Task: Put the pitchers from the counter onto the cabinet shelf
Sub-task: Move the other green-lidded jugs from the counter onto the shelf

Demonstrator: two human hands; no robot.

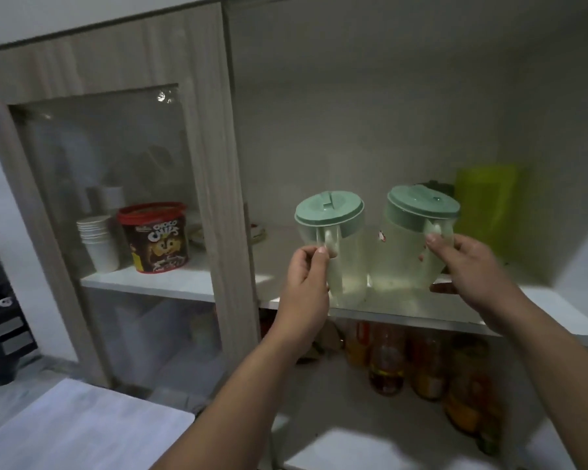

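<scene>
Two clear plastic pitchers with pale green lids stand side by side on the white cabinet shelf (540, 301) in the open right compartment. My left hand (306, 279) grips the handle of the left pitcher (348, 262). The right pitcher (403, 252) leans slightly to the right, and my right hand (472, 269) holds its handle. Both pitchers look empty, and their bases are at the shelf's front part.
A translucent green container (486, 205) stands behind the right pitcher. Behind the shut glass door (116, 198) on the left are stacked paper cups (99, 240) and a red-lidded cereal tub (157, 237). Several bottles (421, 364) fill the shelf below. A white counter (82, 429) lies at lower left.
</scene>
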